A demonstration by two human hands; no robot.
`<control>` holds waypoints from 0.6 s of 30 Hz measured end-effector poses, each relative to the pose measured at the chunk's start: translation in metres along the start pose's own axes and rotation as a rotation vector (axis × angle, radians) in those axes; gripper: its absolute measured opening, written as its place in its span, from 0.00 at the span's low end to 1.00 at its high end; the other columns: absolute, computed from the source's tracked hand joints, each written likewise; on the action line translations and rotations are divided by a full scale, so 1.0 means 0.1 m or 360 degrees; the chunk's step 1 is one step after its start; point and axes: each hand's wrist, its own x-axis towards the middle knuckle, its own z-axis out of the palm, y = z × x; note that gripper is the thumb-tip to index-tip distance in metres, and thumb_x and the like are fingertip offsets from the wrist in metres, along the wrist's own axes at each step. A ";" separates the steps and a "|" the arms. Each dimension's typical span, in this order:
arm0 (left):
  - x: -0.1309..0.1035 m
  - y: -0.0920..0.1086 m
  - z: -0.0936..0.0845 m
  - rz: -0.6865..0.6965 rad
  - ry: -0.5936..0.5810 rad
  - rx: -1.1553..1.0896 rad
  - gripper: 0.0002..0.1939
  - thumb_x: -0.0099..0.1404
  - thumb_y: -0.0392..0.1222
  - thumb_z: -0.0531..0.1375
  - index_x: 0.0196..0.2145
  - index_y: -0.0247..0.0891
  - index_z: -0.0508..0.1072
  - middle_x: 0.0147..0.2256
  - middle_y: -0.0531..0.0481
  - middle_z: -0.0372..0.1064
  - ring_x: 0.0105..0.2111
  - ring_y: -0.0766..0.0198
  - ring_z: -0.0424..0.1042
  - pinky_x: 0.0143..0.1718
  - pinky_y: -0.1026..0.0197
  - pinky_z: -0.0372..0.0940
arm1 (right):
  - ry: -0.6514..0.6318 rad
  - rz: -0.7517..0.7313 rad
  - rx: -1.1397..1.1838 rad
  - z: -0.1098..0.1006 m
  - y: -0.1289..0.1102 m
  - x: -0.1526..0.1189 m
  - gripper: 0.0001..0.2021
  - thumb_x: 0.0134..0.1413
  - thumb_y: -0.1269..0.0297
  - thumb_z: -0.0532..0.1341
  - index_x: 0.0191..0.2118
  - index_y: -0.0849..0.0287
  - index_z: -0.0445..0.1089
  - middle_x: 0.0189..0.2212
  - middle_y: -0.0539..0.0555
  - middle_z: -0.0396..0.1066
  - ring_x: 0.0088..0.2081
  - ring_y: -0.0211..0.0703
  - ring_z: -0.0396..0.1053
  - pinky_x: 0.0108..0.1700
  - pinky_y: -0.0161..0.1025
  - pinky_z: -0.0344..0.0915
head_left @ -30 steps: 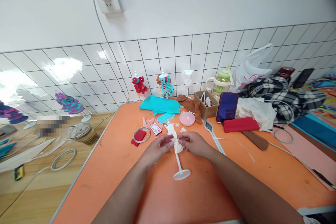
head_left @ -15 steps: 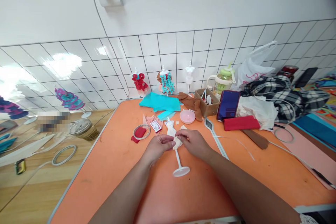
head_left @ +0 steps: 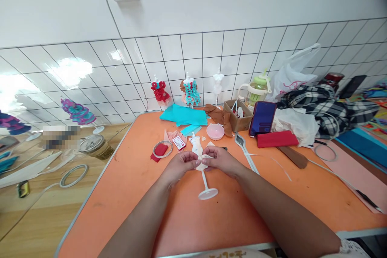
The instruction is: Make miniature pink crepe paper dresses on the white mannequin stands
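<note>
A small white dress form [head_left: 196, 142] on a round-based stand [head_left: 208, 194] leans back over the orange table, tilted. Cream fabric [head_left: 199, 167] wraps its lower body. My left hand [head_left: 184, 165] pinches this fabric from the left side with thumb and fingers closed. From the right, my right hand [head_left: 220, 160] pinches the same fabric, its thumb close to the left one. The fingers partly hide the fabric between them. A pink dish [head_left: 215, 132] lies just behind my hands.
Turquoise fabric [head_left: 184, 115], a cardboard box [head_left: 238, 117] and a phone [head_left: 263, 118] stand or lie behind. A tape ring [head_left: 162, 149] is to the left, grey tweezers [head_left: 246, 152] to the right. Three dress forms line the tiled wall.
My hands have drawn closer together at the front of the fabric, the right hand moving left and down. The camera view has shifted slightly.
</note>
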 end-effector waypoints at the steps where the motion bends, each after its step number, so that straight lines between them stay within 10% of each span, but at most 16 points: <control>1: 0.00 0.00 -0.03 -0.0008 -0.0033 0.0017 0.15 0.49 0.45 0.69 0.30 0.34 0.73 0.28 0.50 0.70 0.30 0.66 0.69 0.36 0.63 0.63 | -0.0061 0.0050 0.0018 -0.03 -0.01 -0.01 0.18 0.37 0.56 0.70 0.33 0.59 0.66 0.30 0.48 0.70 0.34 0.41 0.71 0.37 0.40 0.70; 18: 0.02 0.00 -0.05 0.0019 0.0209 0.0137 0.18 0.49 0.52 0.68 0.30 0.34 0.74 0.29 0.49 0.71 0.31 0.63 0.70 0.37 0.60 0.66 | 0.0178 0.0063 -0.0217 -0.12 -0.04 0.01 0.16 0.43 0.58 0.67 0.39 0.59 0.71 0.31 0.51 0.72 0.28 0.36 0.69 0.31 0.35 0.71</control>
